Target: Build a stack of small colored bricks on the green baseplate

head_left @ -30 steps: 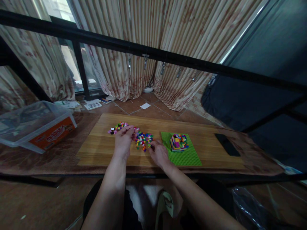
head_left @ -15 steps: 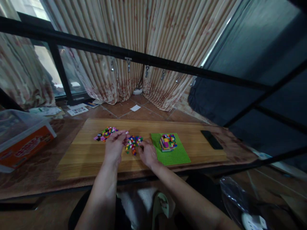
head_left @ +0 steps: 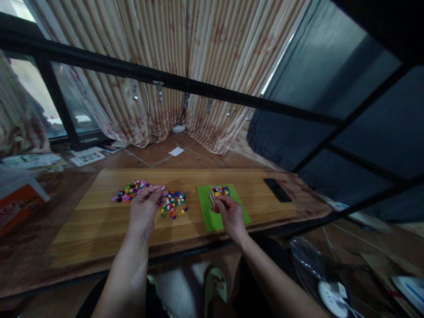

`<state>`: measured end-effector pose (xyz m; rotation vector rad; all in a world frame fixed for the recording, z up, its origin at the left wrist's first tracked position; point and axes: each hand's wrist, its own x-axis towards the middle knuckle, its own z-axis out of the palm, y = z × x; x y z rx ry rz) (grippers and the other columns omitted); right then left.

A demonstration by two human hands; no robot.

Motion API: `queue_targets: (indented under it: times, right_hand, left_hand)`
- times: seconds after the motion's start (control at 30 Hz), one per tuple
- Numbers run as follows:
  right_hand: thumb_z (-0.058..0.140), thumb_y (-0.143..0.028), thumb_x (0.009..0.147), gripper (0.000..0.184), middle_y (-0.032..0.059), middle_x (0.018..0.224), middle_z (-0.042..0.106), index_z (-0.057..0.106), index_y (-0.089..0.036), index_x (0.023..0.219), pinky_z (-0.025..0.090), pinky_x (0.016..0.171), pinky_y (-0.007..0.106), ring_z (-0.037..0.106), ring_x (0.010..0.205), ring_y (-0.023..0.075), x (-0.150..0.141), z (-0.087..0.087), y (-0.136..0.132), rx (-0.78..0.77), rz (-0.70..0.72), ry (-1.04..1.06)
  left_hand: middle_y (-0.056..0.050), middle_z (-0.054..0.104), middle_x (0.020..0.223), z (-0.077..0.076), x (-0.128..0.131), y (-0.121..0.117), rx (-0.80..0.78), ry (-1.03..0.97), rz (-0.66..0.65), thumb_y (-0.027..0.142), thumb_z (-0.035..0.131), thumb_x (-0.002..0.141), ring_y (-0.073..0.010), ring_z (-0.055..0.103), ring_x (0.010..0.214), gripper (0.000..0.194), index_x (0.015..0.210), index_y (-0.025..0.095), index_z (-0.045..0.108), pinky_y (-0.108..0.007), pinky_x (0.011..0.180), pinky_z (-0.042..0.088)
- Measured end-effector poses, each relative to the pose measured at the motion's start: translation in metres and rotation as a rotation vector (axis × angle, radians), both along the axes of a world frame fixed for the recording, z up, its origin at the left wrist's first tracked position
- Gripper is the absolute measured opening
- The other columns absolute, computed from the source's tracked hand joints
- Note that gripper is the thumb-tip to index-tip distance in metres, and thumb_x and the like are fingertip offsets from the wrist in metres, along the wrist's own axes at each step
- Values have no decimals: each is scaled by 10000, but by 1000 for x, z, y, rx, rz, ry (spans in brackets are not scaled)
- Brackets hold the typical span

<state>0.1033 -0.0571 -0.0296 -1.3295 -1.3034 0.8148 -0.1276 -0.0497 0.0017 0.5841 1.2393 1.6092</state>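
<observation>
Two heaps of small coloured bricks lie on a wooden board (head_left: 99, 221): one heap (head_left: 130, 190) at the left and one heap (head_left: 174, 204) in the middle. My left hand (head_left: 144, 207) hovers between them, fingers pinched on a small pale brick (head_left: 162, 187). A green baseplate (head_left: 212, 218) sits to the right and carries a multicoloured brick stack (head_left: 220, 191). My right hand (head_left: 230, 212) is over the baseplate, fingers curled at the near side of the stack; what they hold is hidden.
A black phone (head_left: 277, 190) lies at the board's right end. An orange and clear plastic box (head_left: 16, 201) stands at the far left. Papers (head_left: 86, 157) lie on the tiled floor beyond, before striped curtains (head_left: 165, 66). A black rail (head_left: 198, 90) crosses in front.
My right hand has gone from the middle brick heap rightward onto the green baseplate beside the stack. The view has swung right. My left hand keeps its pinch.
</observation>
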Motion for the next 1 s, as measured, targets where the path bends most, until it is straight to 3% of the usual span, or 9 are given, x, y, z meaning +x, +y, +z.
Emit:
queue_targets:
  times: [0.17,0.27,0.37,0.5,0.6,0.77,1.0]
  right_hand:
    - [627,-557,744,388,42,723,687,629,-185,853,553,661,336,676,669,201,42,5,16,11,-59,31]
    - [610,-522,766,347,36,722,670,629,-184,845,541,647,320,665,649,189,52,7,26,26,-46,-34]
    - [571,-432,810,266,48,811,657,657,-182,839,520,637,292,646,659,166,54,13,31,65,-10,-221]
    - [562,-316,834,195,60,900,645,714,-196,824,488,767,292,622,825,172,54,22,35,150,65,-553]
    - [566,-291,846,189,53,914,633,738,-211,850,466,802,290,603,862,167,56,22,39,139,89,-668]
    - [608,-322,816,179,48,934,621,752,-219,837,458,755,274,595,842,157,60,14,44,122,100,-628]
    - [632,-378,765,212,26,794,650,744,-199,789,410,605,259,498,601,118,60,12,50,109,51,-507]
  left_hand:
    - [-12,658,660,0,3,-1,-3,4,1,310,781,520,-105,565,574,325,776,142,672,-221,563,435]
    - [-9,658,656,0,6,-1,-5,1,-8,313,789,513,-102,555,571,344,787,139,675,-221,566,432]
    - [-13,663,655,-1,7,0,-8,2,-17,310,794,504,-103,558,576,353,790,139,677,-216,564,429]
    - [-20,670,664,-2,8,1,-14,23,-16,321,791,509,-111,566,577,334,769,146,677,-223,560,438]
    - [-23,672,663,-2,8,1,-15,32,-21,328,792,509,-116,569,579,347,783,145,683,-223,553,441]
    - [-22,673,664,-2,9,1,-17,32,-27,326,790,513,-108,567,579,351,790,139,683,-216,563,443]
    - [-21,668,663,-2,9,0,-16,31,-35,317,792,529,-109,571,582,324,771,139,669,-224,584,446]
